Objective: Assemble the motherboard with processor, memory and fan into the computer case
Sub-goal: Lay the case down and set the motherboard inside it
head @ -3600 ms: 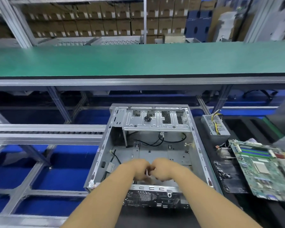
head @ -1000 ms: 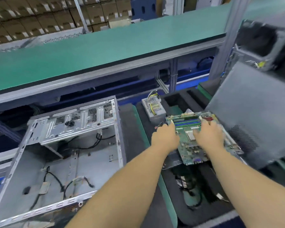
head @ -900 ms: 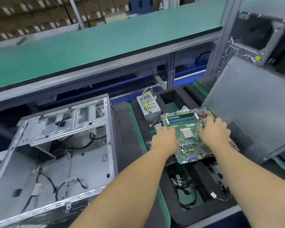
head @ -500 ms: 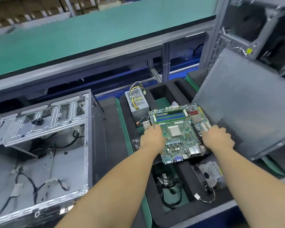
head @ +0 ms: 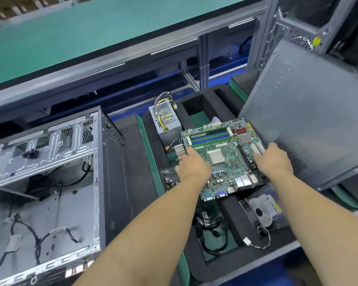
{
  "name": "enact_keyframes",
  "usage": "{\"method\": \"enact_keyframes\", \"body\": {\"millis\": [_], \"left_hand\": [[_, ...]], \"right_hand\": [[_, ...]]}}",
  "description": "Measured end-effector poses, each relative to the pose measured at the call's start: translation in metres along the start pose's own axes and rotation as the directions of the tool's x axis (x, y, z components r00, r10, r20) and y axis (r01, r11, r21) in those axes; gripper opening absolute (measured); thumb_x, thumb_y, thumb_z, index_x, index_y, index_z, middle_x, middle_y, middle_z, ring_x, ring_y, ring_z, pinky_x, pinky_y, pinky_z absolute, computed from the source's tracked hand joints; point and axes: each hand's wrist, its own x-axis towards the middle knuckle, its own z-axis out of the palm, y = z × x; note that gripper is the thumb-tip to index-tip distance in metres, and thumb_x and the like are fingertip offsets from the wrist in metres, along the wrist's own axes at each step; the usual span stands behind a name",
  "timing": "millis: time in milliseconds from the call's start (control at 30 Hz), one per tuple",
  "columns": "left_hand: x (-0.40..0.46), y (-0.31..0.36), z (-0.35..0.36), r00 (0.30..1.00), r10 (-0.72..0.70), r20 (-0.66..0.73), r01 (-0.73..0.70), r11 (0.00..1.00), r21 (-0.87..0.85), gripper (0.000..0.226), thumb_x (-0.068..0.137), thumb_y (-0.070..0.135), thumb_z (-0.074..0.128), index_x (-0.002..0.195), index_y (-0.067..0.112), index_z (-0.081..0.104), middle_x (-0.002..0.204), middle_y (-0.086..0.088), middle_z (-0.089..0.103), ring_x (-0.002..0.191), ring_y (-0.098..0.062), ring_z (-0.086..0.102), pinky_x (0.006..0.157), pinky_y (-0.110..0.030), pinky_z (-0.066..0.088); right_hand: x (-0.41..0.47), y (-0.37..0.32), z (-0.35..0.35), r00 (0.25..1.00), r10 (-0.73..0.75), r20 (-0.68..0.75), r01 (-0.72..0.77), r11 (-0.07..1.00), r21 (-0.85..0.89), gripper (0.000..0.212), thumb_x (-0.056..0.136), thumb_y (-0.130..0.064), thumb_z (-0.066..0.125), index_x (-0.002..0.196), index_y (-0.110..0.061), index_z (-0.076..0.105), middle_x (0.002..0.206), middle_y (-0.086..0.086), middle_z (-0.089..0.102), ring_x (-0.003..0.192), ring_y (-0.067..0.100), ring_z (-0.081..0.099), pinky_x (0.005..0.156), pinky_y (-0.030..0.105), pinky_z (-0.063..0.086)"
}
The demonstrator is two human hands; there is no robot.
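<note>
step: lift motherboard [head: 221, 155] off foam tray [head: 227, 205] | left hand [head: 191, 167] grips its left edge, right hand [head: 274, 159] its right edge, apparently edge-only | advice: stay level, avoid socket, carry left into open case [head: 50, 182]

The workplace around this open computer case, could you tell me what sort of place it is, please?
Most likely a computer assembly line in a factory. A long green conveyor belt runs behind the open case, and a foam tray holds sorted parts: a motherboard, a power supply and cables.
</note>
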Motion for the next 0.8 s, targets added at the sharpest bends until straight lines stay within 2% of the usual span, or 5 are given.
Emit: {"method": "enact_keyframes", "body": {"millis": [200,400,500,600,800], "left_hand": [[0.005,0.001,-0.007,0.995,-0.090,0.030,0.095,0.973,-0.210,0.036,0.092,0.028,0.054,0.120,0.019,0.034,0.105,-0.009,0.065,0.100,-0.033,0.061,0.097,-0.047,0.038],[0.003,0.001,-0.018,0.998,-0.057,-0.017,0.051,0.964,-0.260,0.030,0.092,0.025,0.053,0.115,0.019,0.034,0.078,0.001,0.056,0.082,-0.028,0.058,0.093,-0.046,0.041],[-0.002,0.002,-0.026,0.998,-0.041,-0.051,0.024,0.955,-0.297,0.028,0.094,0.025,0.054,0.111,0.019,0.033,0.083,-0.002,0.057,0.082,-0.030,0.060,0.088,-0.046,0.048],[-0.007,0.004,-0.036,0.995,-0.009,-0.102,-0.026,0.940,-0.339,0.026,0.094,0.024,0.053,0.109,0.019,0.031,0.097,-0.010,0.061,0.088,-0.033,0.062,0.084,-0.049,0.052],[-0.017,0.003,-0.067,0.976,0.021,-0.215,-0.108,0.909,-0.403,0.028,0.093,0.020,0.054,0.114,0.018,0.036,0.101,-0.008,0.059,0.091,-0.032,0.063,0.082,-0.050,0.053]], "right_hand": [[-0.009,-0.004,0.007,0.994,-0.035,-0.101,0.032,0.999,-0.031,0.048,0.099,-0.029,0.055,0.135,0.001,0.044,0.131,0.035,0.050,0.122,0.049,0.044,0.098,0.051,0.040],[-0.016,-0.011,-0.001,0.984,0.005,-0.177,0.003,0.999,0.040,0.057,0.096,-0.036,0.061,0.138,-0.002,0.045,0.130,0.032,0.051,0.122,0.048,0.044,0.096,0.052,0.043],[-0.025,-0.016,-0.003,0.973,0.011,-0.230,-0.001,0.999,0.047,0.064,0.098,-0.038,0.059,0.146,-0.001,0.038,0.135,0.033,0.048,0.125,0.048,0.042,0.099,0.053,0.040],[-0.036,-0.020,-0.009,0.960,0.061,-0.272,-0.020,0.988,0.151,0.070,0.096,-0.038,0.060,0.150,-0.002,0.034,0.140,0.030,0.045,0.129,0.046,0.039,0.102,0.053,0.039],[-0.054,-0.040,-0.027,0.952,0.163,-0.260,-0.096,0.963,0.252,0.057,0.088,-0.042,0.062,0.129,-0.002,0.058,0.130,0.026,0.055,0.124,0.045,0.046,0.096,0.047,0.044]]}}
